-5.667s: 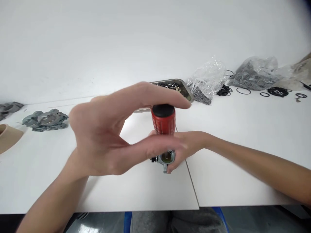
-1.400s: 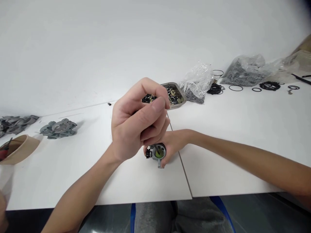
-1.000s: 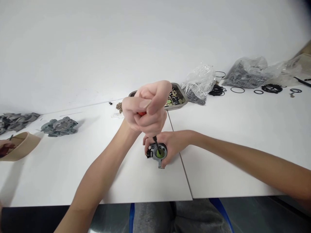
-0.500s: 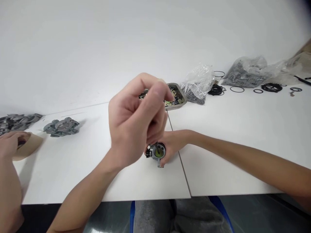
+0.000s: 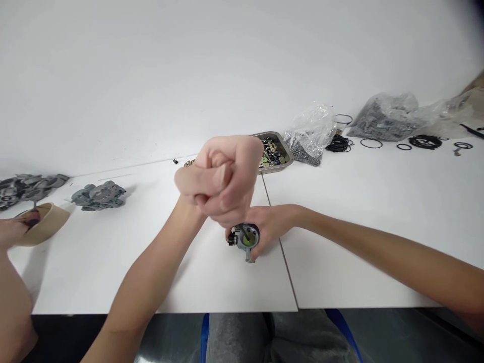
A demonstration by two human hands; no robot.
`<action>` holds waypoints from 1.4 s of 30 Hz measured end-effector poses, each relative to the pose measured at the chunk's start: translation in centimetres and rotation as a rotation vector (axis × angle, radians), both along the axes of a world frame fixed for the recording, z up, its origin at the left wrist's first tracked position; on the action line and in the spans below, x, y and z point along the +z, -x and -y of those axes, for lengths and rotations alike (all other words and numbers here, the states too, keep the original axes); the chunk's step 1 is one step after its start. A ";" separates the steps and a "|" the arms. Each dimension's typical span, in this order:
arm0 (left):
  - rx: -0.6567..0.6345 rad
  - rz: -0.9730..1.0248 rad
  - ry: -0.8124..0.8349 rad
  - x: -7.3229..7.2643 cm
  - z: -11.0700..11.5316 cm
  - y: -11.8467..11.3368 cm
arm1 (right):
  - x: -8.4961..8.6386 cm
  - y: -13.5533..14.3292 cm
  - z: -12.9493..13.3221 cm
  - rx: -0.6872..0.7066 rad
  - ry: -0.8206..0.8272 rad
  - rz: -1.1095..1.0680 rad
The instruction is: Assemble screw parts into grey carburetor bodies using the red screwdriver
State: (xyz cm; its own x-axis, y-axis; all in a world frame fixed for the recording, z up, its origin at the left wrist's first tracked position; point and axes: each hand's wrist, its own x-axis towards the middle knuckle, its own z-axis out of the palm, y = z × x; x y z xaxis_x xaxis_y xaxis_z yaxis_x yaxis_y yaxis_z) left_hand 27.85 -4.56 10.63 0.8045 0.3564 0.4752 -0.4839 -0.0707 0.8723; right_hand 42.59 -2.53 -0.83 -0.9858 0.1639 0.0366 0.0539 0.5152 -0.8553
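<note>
Two hands: both at mid-frame. Left hand closed in a fist, gripping a slim dark metal tool shaft; handle hidden in the fingers. Right hand wrapped around the right side of the metal body, thumb in front.
Gray metal body with round bore: just below frame center, bore facing up; contact with the surface cannot be told. Yellow-green flat disc inside the bore; ribbed black knob on its left.
Shaft: tilted, from fist into bore; tip appears to meet the disc, exact seat too small to tell.
Work at the bore: my reading, tool being turned or pressed at the disc while the right hand braces.
Next move: calls for shaft held in line, firm right grip; a slip could mar the disc.
Front edge: white flat surface ends well below the body; dark seam runs just right of it.
Room: white surface shows lower left and right. Tighter behind, where a shallow metal tray sits beyond the fist. Far left, another person's hand at a beige ring-shaped container, well apart.
</note>
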 end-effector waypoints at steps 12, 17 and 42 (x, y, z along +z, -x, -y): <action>0.691 -0.145 0.103 1.2 4.8 -1.8 | 0.2 -0.2 0.2 0.030 -0.025 -0.043; 0.315 -0.087 0.006 0.4 4.2 -1.0 | 0.0 -0.2 0.0 0.038 -0.058 -0.053; 0.654 -0.088 0.027 0.8 4.1 -1.1 | -0.3 -0.1 -0.2 0.044 -0.002 -0.065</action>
State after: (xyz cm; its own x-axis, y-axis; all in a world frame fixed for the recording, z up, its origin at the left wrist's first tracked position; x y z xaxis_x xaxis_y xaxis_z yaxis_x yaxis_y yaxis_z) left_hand 28.96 -8.63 11.45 0.4538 0.7956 0.4014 -0.2755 -0.3031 0.9122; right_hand 42.66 -2.35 -1.08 -0.9877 0.1199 0.1007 -0.0244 0.5175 -0.8554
